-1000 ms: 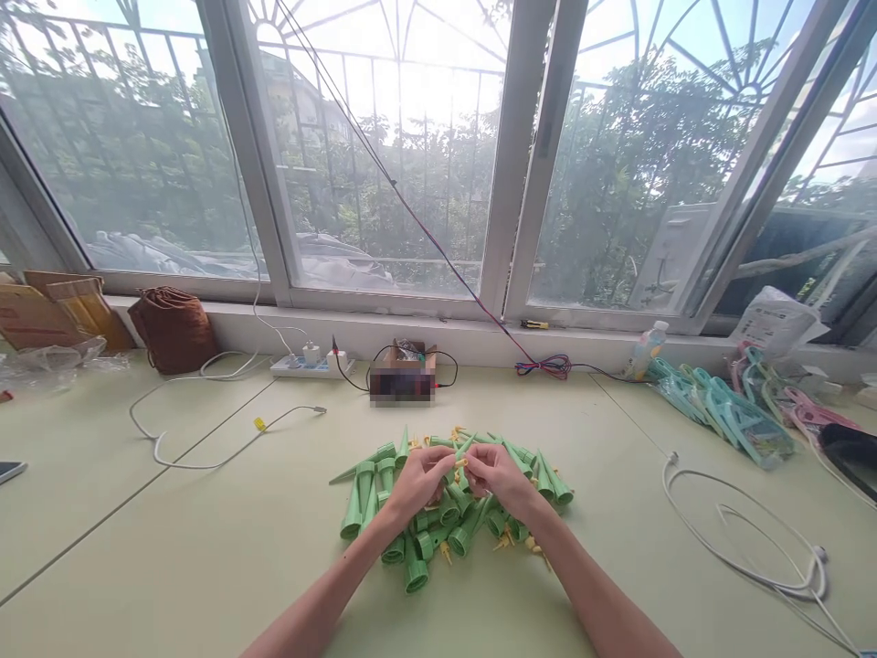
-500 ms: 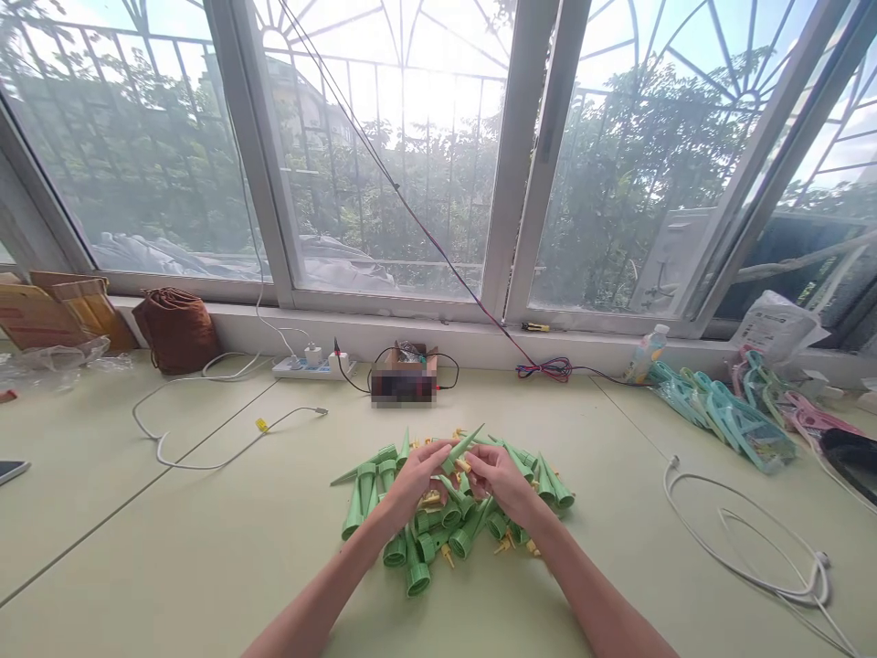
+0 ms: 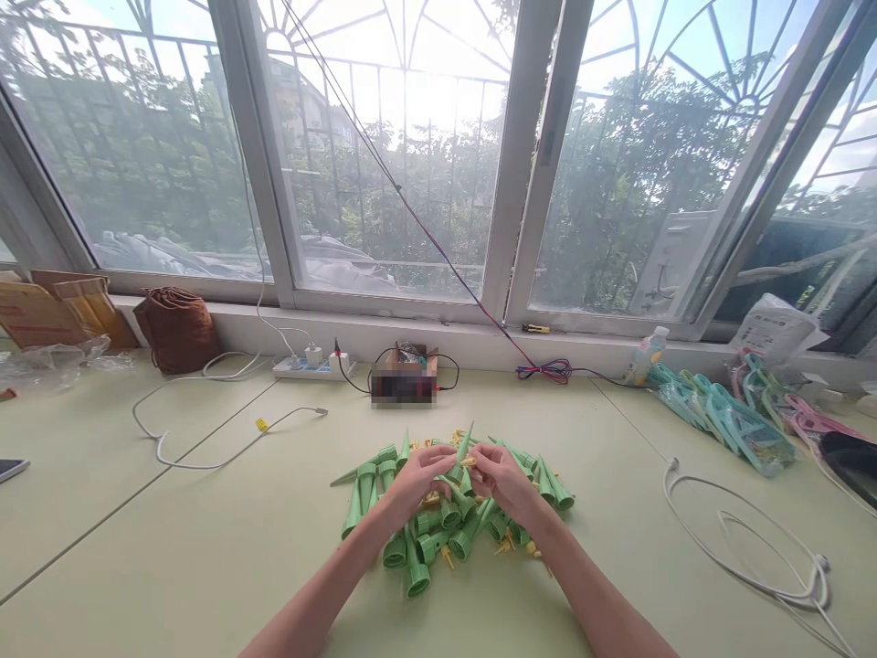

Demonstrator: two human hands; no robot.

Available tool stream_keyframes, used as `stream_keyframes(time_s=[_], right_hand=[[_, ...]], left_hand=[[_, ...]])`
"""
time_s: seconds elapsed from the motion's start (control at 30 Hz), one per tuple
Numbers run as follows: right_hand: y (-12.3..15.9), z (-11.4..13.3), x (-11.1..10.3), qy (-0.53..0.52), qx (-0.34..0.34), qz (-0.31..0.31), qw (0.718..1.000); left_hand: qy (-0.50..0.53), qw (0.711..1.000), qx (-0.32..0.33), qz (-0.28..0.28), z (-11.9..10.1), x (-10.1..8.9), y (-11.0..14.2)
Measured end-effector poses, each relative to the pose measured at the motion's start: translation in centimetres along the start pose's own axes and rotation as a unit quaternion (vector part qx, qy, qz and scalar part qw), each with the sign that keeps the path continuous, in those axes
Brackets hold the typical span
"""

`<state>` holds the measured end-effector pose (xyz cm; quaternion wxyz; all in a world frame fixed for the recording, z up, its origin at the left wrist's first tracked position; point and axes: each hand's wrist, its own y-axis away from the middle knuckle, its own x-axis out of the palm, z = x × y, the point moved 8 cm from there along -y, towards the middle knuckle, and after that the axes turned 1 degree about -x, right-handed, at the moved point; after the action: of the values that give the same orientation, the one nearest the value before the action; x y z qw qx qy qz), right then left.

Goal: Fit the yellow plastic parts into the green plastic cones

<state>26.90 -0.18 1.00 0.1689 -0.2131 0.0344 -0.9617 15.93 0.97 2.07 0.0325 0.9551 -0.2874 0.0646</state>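
My left hand (image 3: 421,473) is closed on a green plastic watering spike (image 3: 463,448), whose pointed end rises above the fingers. A small yellow valve piece (image 3: 469,462) is pinched in my right hand (image 3: 499,473), right against the side of the spike. Whether the valve sits inside the spike's hole I cannot tell, as fingers cover part of it. Beneath and around both hands lies a heap of similar green spikes (image 3: 417,578), with yellow valves (image 3: 447,556) scattered among them.
Behind the heap stand a small box (image 3: 421,358) and a blurred dark device (image 3: 403,388). A power strip (image 3: 301,367) and brown pouch (image 3: 175,331) are left of these. White cables (image 3: 198,468) lie left, another cable coil (image 3: 740,576) right, near wrapped teal items (image 3: 744,425).
The held green spike has turned more upright, its tip swinging left. Both hands stay close together over the heap, the right still holding the yellow valve beside the spike.
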Motion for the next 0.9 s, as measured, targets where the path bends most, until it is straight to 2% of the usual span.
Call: stream_keyframes(time_s=[0.17,0.5,0.7,0.9], right_hand=[[0.0,-0.1,0.0,-0.016,0.002,0.008,1.000],[-0.2,-0.9,0.0,-0.087,0.032,0.005,0.996],[-0.3,-1.0,0.0,-0.095,0.032,-0.027,0.995],[-0.3,-0.9,0.1,-0.094,0.031,-0.029,0.995]], left_hand=[[-0.004,1.000,0.012,-0.002,-0.1,-0.1,-0.1],[0.006,0.996,0.085,0.008,-0.8,0.2,0.0],[0.021,0.996,0.077,-0.033,-0.1,-0.2,-0.3],[0.025,0.997,0.069,-0.037,0.2,-0.3,-0.4]])
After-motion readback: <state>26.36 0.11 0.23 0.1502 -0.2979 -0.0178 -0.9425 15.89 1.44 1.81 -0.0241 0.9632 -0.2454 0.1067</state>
